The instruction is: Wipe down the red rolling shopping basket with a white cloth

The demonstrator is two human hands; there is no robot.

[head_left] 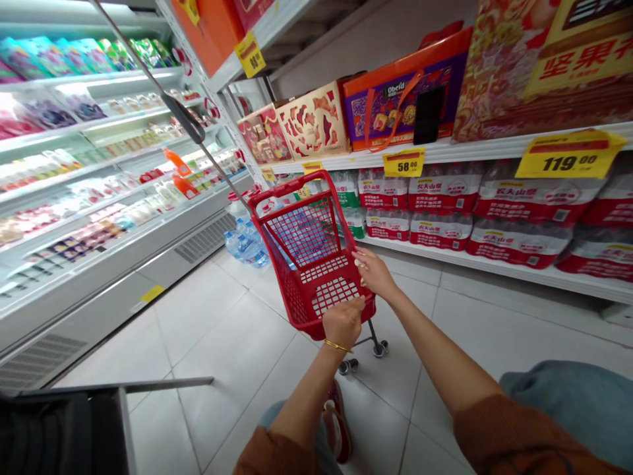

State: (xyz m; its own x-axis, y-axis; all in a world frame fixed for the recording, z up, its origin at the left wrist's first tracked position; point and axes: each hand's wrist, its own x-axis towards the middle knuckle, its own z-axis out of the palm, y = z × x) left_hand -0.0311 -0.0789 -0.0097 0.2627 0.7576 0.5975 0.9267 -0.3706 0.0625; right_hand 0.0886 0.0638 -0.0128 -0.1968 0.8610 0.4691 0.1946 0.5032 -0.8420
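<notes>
A red plastic shopping basket on small wheels (316,264) stands in the aisle in front of me, and nothing shows inside it. My left hand (343,322), with a gold bangle on the wrist, is closed over the near rim of the basket. My right hand (372,270) rests on the right rim, its fingers curled against the edge. Both arms have rust-brown sleeves pushed up. One of my shoes (337,422) shows below the left arm.
An open chiller cabinet (99,198) with packaged goods runs along the left. Shelves on the right hold gift boxes (316,122), packs of bottled water (514,211) and yellow price tags (568,155). Water bottle packs (244,244) sit on the floor beyond the basket. White floor tiles lie around.
</notes>
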